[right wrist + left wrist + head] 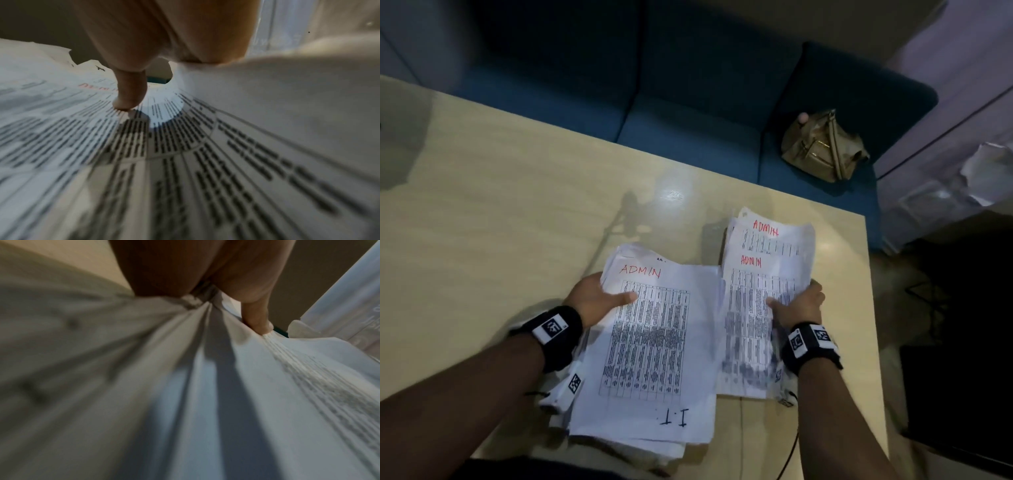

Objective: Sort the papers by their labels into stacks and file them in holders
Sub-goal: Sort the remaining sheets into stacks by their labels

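Observation:
My left hand grips the left edge of a thick paper stack, thumb on top. Its top sheet reads ADMIN in red, and a sheet below shows "I.T." upside down near me. In the left wrist view the thumb presses the stack. My right hand pinches the right edge of a printed ADMIN sheet, thumb on its face. That sheet lies over an ADMIN pile on the table's right side. The right wrist view shows the thumb on the sheet's printed table, with the sheet's right edge curling up.
The pale wooden table ends just right of the ADMIN pile at its edge. A blue sofa stands behind it with a tan handbag on the seat. A thin cable runs off the near edge.

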